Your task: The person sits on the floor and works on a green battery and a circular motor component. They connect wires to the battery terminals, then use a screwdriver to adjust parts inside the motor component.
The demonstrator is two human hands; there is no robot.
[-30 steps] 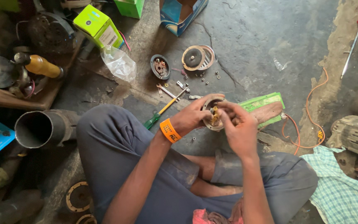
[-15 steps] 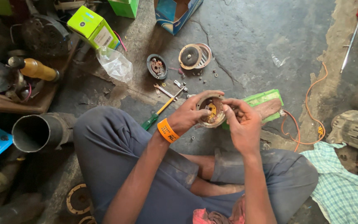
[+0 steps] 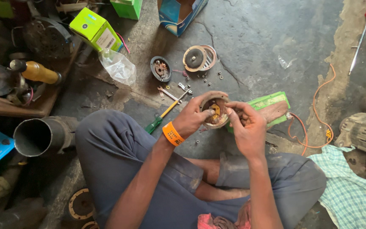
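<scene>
Motor cap (image 3: 215, 111), pinched by your left hand (image 3: 193, 118) and right hand (image 3: 245, 127), could slip; loosened grip drops it.

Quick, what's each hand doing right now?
Left hand: closed around the round rusty metal motor cap.
Right hand: fingers pinched at the same cap's rim.

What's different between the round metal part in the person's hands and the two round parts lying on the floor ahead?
The round cover in hand is tilted, gripped by the left hand and right hand; the dark small cover lies flat and untouched on the floor. The held one shows a yellow piece inside; the dark one shows rusty brown fittings. The tan disc has a closed, plain face. All three are round and worn.
</scene>
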